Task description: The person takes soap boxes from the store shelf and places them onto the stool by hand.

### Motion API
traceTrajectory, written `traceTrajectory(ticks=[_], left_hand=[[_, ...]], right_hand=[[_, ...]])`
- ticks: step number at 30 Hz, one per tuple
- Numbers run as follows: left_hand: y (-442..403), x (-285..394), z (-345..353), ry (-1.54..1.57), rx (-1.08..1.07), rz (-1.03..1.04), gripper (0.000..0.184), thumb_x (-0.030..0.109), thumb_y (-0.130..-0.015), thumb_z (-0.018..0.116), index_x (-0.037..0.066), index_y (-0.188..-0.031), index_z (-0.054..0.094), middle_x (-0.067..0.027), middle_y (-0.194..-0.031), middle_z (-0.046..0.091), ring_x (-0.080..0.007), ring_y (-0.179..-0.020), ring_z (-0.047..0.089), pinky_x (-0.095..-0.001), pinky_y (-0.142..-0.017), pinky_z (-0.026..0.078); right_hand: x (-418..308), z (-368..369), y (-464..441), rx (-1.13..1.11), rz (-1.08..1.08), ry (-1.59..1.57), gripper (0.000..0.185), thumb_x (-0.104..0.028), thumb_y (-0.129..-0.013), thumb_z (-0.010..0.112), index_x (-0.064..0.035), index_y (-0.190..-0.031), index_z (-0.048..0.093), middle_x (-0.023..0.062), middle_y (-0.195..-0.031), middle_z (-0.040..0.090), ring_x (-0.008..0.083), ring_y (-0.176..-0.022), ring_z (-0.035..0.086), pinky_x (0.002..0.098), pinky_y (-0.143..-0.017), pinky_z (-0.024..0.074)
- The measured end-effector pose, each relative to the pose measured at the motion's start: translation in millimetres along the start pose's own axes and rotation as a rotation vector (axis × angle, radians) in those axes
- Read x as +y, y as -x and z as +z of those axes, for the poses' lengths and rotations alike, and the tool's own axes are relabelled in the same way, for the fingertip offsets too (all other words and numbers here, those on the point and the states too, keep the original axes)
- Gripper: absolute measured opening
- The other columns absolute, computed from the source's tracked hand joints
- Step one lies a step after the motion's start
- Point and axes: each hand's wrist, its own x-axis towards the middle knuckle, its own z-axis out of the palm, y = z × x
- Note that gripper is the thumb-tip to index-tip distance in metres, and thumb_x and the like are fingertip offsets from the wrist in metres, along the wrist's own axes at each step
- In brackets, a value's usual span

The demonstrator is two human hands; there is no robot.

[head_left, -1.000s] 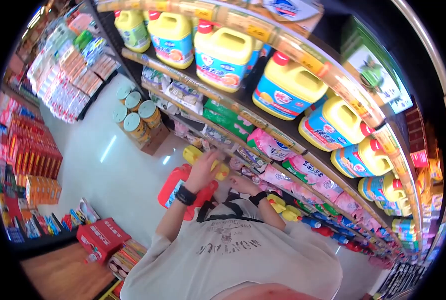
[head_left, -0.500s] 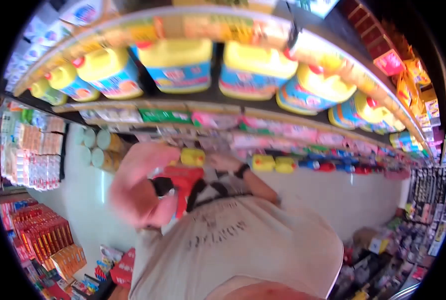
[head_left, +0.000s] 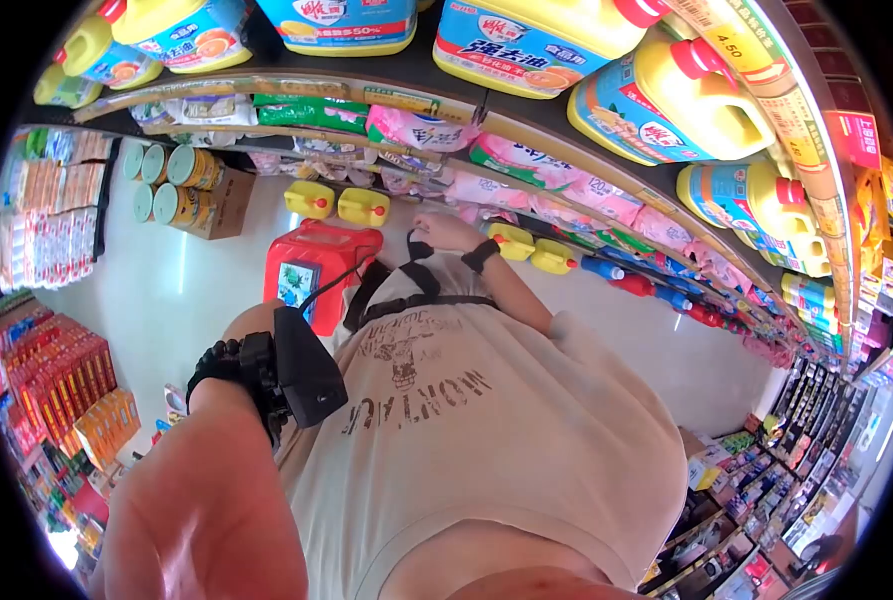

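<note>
My left hand (head_left: 253, 320) is raised at the lower left, mostly hidden behind a black box-shaped device (head_left: 306, 370) strapped to the wrist. Its fingers do not show. A black cable runs from the device towards the waist. Past this hand, on the floor, stands a red plastic stool (head_left: 338, 240) with a small dark picture card or box (head_left: 298, 282) on it. My right hand (head_left: 446, 232) is out in front of the waist, wearing a black wristband (head_left: 481, 256). Its fingers look curled beside a black strap (head_left: 421, 275); what they hold, if anything, is unclear.
A shelf ahead holds yellow detergent jugs (head_left: 666, 105), with pink laundry bags (head_left: 421, 128) below. Yellow jugs (head_left: 363, 207) stand on the floor near the stool. Tins (head_left: 184, 205) and a carton (head_left: 231, 205) are at the left. Red boxes (head_left: 61, 370) lie further left, with stocked shelving at the right.
The view has tilted down, so the shelf sits higher in the frame. My left arm, blurred before near the stool, has come back towards the camera at the lower left. My right hand stays by the waist.
</note>
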Motion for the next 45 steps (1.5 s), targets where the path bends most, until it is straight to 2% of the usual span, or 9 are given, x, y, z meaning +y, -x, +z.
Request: traceTrajectory(ticks=[19, 24, 29, 31, 33, 37, 38, 39, 45], left_hand=[[6.7, 22.1, -0.6, -0.340, 0.081, 0.055, 0.040, 0.033, -0.090, 0.064, 0.013, -0.124, 0.059, -0.0014, -0.114, 0.056, -0.0157, -0.090, 0.053, -0.0341, -0.089, 0.043], [16.9, 24.2, -10.2, -0.485, 0.078, 0.115, 0.045, 0.038, -0.091, 0.064, 0.015, -0.129, 0.058, -0.0014, -0.116, 0.055, -0.0161, -0.090, 0.052, -0.0358, -0.090, 0.042], [56.8, 27.8, -34.6, -0.603, -0.018, -0.203, 0.084, 0.036, -0.090, 0.064, 0.026, -0.156, 0.014, -0.0033, -0.118, 0.052, -0.0211, -0.096, 0.053, -0.0357, -0.065, 0.045], [73.3, 1.2, -32.7, -0.677, 0.052, -0.247, 0.093, 0.028, -0.090, 0.066, 0.010, -0.155, 0.002, -0.0127, -0.104, 0.057, -0.0245, -0.080, 0.057, -0.0385, -0.067, 0.047], [73.1, -15.7, -17.5, -0.711, 0.162, -0.436, 0.094, 0.012, -0.087, 0.063, 0.001, -0.153, -0.003, -0.0195, -0.103, 0.061, -0.0276, -0.086, 0.061, -0.0396, -0.082, 0.048], [75.0, -42.3, -22.8, -0.633, -0.060, -0.650, 0.092, -0.005, -0.079, 0.060, 0.000, -0.152, 0.004, -0.0200, -0.109, 0.059, -0.0264, -0.098, 0.058, -0.0393, -0.091, 0.045], [68.2, -47.8, -27.3, -0.694, -0.185, -0.718, 0.063, -0.005, -0.076, 0.066, -0.005, -0.134, 0.041, -0.0187, -0.113, 0.059, -0.0291, -0.099, 0.059, -0.0392, -0.088, 0.048], [56.3, -58.2, -16.6, -0.691, -0.167, -0.758, 0.050, -0.006, -0.073, 0.068, -0.004, -0.121, 0.052, -0.0184, -0.113, 0.059, -0.0317, -0.100, 0.059, -0.0393, -0.090, 0.047], [21.0, -124.4, 0.5, -0.936, -0.407, -0.412, 0.054, -0.006, -0.076, 0.065, -0.002, -0.127, 0.051, -0.0194, -0.123, 0.056, -0.0333, -0.114, 0.054, -0.0410, -0.098, 0.042]], right_hand=[[2.7, 18.8, -35.8, -0.033, -0.132, 0.052, 0.026, -0.023, -0.088, 0.059, -0.0023, -0.103, 0.062, 0.0185, -0.096, 0.065, 0.0339, -0.086, 0.063, 0.0424, -0.072, 0.0493], [-24.7, 16.1, -40.0, -0.141, -0.073, 0.082, 0.023, -0.021, -0.084, 0.057, -0.0013, -0.093, 0.064, 0.0206, -0.082, 0.063, 0.0357, -0.078, 0.063, 0.0457, -0.067, 0.0484], [-54.1, -4.6, -18.3, -0.132, -0.117, 0.049, 0.021, -0.022, -0.089, 0.055, -0.0028, -0.082, 0.053, 0.0165, -0.076, 0.056, 0.0283, -0.071, 0.054, 0.0425, -0.064, 0.0440], [-28.5, -9.1, -25.5, -0.058, -0.311, -0.126, 0.017, -0.017, -0.092, 0.054, -0.0006, -0.088, 0.052, 0.0170, -0.080, 0.057, 0.0283, -0.073, 0.055, 0.0405, -0.068, 0.0462], [-69.5, -71.8, 7.8, 0.114, -0.210, -0.126, 0.021, -0.018, -0.095, 0.054, -0.0036, -0.109, 0.061, 0.0136, -0.084, 0.064, 0.0236, -0.073, 0.059, 0.0403, -0.068, 0.0489], [-134.1, -183.5, 76.4, -0.068, -0.034, -0.318, 0.031, -0.026, -0.099, 0.054, -0.0055, -0.123, 0.058, -0.0008, -0.092, 0.064, 0.0075, -0.072, 0.058, 0.0234, -0.064, 0.0478], [-168.2, -214.5, 105.4, -0.045, 0.032, -0.325, 0.033, -0.021, -0.099, 0.054, -0.0035, -0.127, 0.056, 0.0047, -0.105, 0.065, 0.0106, -0.085, 0.061, 0.0262, -0.074, 0.0502], [-183.4, -237.5, 125.7, -0.020, -0.058, -0.419, 0.034, -0.017, -0.097, 0.054, -0.0026, -0.128, 0.055, 0.0068, -0.111, 0.064, 0.0131, -0.094, 0.061, 0.0286, -0.081, 0.0497], [-213.1, -308.0, 201.3, 0.191, -0.679, -0.197, 0.035, -0.008, -0.092, 0.056, 0.0067, -0.124, 0.057, 0.0176, -0.121, 0.063, 0.0294, -0.113, 0.060, 0.0392, -0.095, 0.0469]])
